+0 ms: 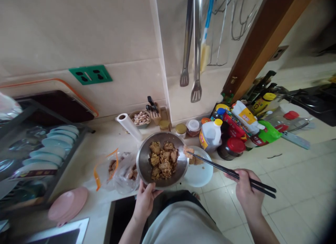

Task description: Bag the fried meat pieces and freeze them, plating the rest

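The left hand [145, 200] is clamped on the near rim of a steel bowl [140, 156], some fingers hidden beneath; whether the bowl rests on anything cannot be told. Brown, crumbly pieces [164, 165] fill its middle. The right hand [249, 192] is closed around black chopsticks [220, 166], whose tips hold a paler piece [188, 151] at the bowl's right edge. The bowl partly covers a pale blue plate [200, 177]. On the table [101, 134], clear bags [122, 180] obscure their contents; the dish rack [68, 164] is cut off at left.

pale tiled wall [118, 30] | brown wooden frame [263, 41] | whitish counter [103, 134] | cream floor tiles [296, 188] | muted light
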The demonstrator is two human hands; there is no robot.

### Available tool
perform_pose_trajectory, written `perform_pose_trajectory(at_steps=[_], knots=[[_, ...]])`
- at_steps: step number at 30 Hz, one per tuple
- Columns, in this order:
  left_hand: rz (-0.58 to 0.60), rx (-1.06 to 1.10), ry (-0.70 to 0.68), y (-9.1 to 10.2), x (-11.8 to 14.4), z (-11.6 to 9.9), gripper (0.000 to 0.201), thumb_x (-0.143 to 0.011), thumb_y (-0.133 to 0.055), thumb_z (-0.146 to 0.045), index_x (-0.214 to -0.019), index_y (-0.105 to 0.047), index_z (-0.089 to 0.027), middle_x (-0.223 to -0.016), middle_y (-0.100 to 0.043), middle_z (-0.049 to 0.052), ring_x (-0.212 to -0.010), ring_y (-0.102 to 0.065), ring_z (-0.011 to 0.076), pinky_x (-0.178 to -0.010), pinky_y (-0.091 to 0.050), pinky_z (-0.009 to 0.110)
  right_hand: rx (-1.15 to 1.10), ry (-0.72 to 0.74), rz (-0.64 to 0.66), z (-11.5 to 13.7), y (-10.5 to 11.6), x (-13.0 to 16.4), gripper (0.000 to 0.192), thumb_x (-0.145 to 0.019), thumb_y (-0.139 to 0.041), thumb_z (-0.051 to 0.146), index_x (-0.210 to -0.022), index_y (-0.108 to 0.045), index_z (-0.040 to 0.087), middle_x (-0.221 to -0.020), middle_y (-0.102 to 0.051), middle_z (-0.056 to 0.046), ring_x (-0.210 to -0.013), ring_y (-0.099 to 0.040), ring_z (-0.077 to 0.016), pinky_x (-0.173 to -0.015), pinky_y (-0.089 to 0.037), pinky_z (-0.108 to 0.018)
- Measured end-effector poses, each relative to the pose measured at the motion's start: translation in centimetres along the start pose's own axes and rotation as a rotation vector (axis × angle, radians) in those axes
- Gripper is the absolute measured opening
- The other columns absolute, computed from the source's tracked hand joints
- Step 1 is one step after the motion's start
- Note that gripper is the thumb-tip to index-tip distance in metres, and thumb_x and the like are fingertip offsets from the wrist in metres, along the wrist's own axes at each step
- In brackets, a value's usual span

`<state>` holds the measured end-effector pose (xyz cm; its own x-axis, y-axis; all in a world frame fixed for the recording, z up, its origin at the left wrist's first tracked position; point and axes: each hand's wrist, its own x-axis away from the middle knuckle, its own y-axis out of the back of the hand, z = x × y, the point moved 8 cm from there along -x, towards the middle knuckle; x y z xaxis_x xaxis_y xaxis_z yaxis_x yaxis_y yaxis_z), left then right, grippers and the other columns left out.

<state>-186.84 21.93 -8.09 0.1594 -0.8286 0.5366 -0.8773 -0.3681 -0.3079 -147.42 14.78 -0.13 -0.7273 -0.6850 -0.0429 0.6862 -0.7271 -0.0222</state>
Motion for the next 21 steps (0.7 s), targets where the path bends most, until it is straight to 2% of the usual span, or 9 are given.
perform_pose_trajectory(at_steps=[2,4,7,10,14,18,21], knots=[[-0.025,0.011,-0.031,0.5,-0.3,-0.6,0.045,-0.053,-0.081,-0.02,-0.087,-0.051,-0.022,-0.06,-0.056,-0.013,-0.052,-0.054,0.0068,-0.057,-0.061,0.029,0.025,-0.045,-0.032,-1.2,1.8,-0.2,0.039,-0.077,-0.067,0.057,-0.074,-0.06,0.019,-0.067,-0.068,-0.004,-0.051,-0.067,-0.0208,-0.053,-0.058,-0.033],[-0.043,0.023,-0.057,0.9,-0.5,-1.2,0.045,-0.051,-0.082,-0.019,-0.083,-0.05,-0.021,-0.056,-0.054,-0.013,-0.05,-0.053,0.0063,-0.057,-0.06,0.028,0.06,-0.105,-0.016,-3.0,2.6,-0.3,0.04,-0.075,-0.068,0.059,-0.073,-0.06,0.019,-0.066,-0.067,-0.003,-0.051,-0.067,-0.0209,-0.054,-0.059,-0.032],[-0.064,0.027,-0.077,1.2,-0.7,-1.8,0.045,-0.049,-0.082,-0.018,-0.08,-0.049,-0.021,-0.056,-0.055,-0.013,-0.051,-0.055,0.0068,-0.056,-0.06,0.026,0.116,-0.18,0.064,-5.7,2.3,-0.1,0.044,-0.072,-0.069,0.062,-0.071,-0.06,0.019,-0.066,-0.067,-0.004,-0.054,-0.069,-0.0221,-0.057,-0.061,-0.033],[-0.063,0.02,-0.08,1.2,-0.6,-1.9,0.045,-0.049,-0.082,-0.018,-0.08,-0.05,-0.021,-0.057,-0.057,-0.013,-0.051,-0.056,0.0076,-0.055,-0.06,0.027,0.142,-0.198,0.128,-7.0,1.4,-0.3,0.047,-0.069,-0.069,0.065,-0.069,-0.06,0.019,-0.067,-0.068,-0.005,-0.056,-0.069,-0.0231,-0.06,-0.062,-0.035],[-0.056,0.019,-0.069,1.0,-0.1,-1.5,0.044,-0.05,-0.082,-0.019,-0.081,-0.05,-0.021,-0.054,-0.055,-0.014,-0.048,-0.053,0.0063,-0.056,-0.06,0.028,0.186,-0.139,0.142,-5.8,1.9,-1.5,0.047,-0.066,-0.071,0.064,-0.072,-0.063,0.018,-0.07,-0.069,-0.005,-0.057,-0.069,-0.0228,-0.062,-0.062,-0.035],[-0.054,0.015,-0.043,0.6,0.3,-0.7,0.045,-0.052,-0.081,-0.019,-0.085,-0.051,-0.022,-0.058,-0.057,-0.013,-0.052,-0.055,0.0071,-0.057,-0.061,0.029,0.174,-0.055,0.03,-3.0,3.6,-2.2,0.041,-0.074,-0.068,0.059,-0.076,-0.061,0.019,-0.067,-0.067,-0.003,-0.053,-0.067,-0.0203,-0.057,-0.059,-0.032],[-0.047,0.017,-0.024,0.2,0.6,0.0,0.047,-0.053,-0.08,-0.019,-0.09,-0.052,-0.022,-0.068,-0.062,-0.01,-0.057,-0.059,0.0085,-0.058,-0.06,0.028,0.053,-0.013,-0.032,-1.3,2.4,-1.5,0.036,-0.078,-0.066,0.055,-0.079,-0.059,0.019,-0.066,-0.067,-0.002,-0.051,-0.066,-0.02,-0.054,-0.058,-0.032]])
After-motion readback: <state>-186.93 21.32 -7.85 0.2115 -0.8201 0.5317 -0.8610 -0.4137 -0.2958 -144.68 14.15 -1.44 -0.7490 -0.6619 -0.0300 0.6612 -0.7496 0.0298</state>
